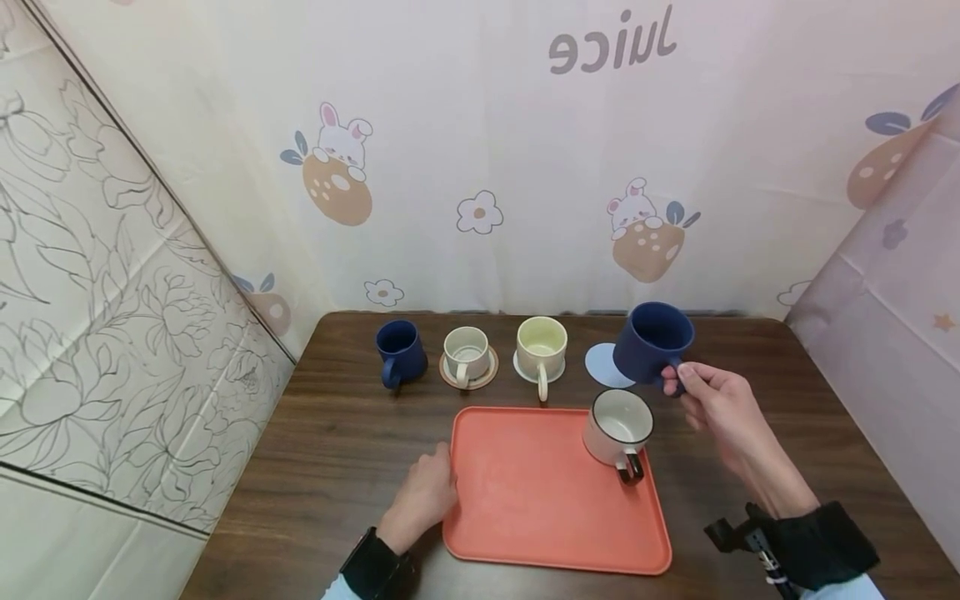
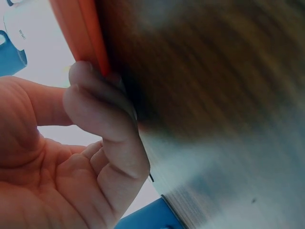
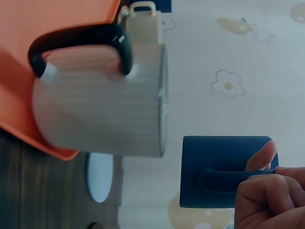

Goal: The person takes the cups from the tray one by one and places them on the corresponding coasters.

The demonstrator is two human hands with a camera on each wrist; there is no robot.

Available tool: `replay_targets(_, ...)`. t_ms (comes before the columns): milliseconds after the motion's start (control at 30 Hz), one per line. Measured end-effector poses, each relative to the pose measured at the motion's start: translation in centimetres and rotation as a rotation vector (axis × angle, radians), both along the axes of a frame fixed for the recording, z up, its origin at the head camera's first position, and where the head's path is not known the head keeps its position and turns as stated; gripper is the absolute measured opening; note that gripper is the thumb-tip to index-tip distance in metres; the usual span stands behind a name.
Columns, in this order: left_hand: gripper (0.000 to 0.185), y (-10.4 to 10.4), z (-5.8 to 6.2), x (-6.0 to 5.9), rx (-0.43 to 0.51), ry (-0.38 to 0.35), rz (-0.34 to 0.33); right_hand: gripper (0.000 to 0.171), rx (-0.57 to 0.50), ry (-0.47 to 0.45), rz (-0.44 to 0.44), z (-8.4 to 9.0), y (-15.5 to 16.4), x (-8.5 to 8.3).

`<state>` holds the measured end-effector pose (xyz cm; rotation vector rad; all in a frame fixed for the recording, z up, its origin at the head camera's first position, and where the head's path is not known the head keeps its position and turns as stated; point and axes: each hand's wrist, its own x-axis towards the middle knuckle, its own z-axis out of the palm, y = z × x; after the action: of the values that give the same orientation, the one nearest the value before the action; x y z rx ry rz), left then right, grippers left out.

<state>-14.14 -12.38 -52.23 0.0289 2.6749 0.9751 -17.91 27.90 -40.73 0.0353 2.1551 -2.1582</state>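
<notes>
My right hand (image 1: 705, 400) pinches the handle of a large dark blue mug (image 1: 652, 342) and holds it tilted in the air, above a pale blue coaster (image 1: 602, 367). In the right wrist view the blue mug (image 3: 224, 167) hangs from my fingers (image 3: 259, 191). A white mug with a black handle (image 1: 621, 429) stands on the orange tray (image 1: 525, 500), at its far right corner. My left hand (image 1: 423, 496) rests against the tray's left edge, fingers (image 2: 100, 109) loosely curled against the rim (image 2: 88, 33).
Along the back of the wooden table (image 1: 330, 450) stand a small blue mug (image 1: 400, 352), a white mug on a brown coaster (image 1: 467, 354) and a cream mug on a white coaster (image 1: 541, 348). Patterned cloth walls close in the back and both sides.
</notes>
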Motion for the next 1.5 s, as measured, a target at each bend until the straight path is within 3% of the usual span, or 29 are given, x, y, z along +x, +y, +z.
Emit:
replay_targets(433,0.022,0.1,0.1,0.0,-0.008,0.006,0.007,0.030,0.111,-0.018,0.006,-2.4,0.9,-2.7)
replay_targets(900,0.022,0.2,0.1,-0.1,-0.021,-0.003,0.011,0.034,0.109,-0.029,0.032,-4.7,1.1,-5.3)
replay_targets(1500,0.022,0.1,0.0,-0.2,-0.041,-0.002,0.005,0.044,0.198,-0.098,0.055,-8.2,0.8,-7.4)
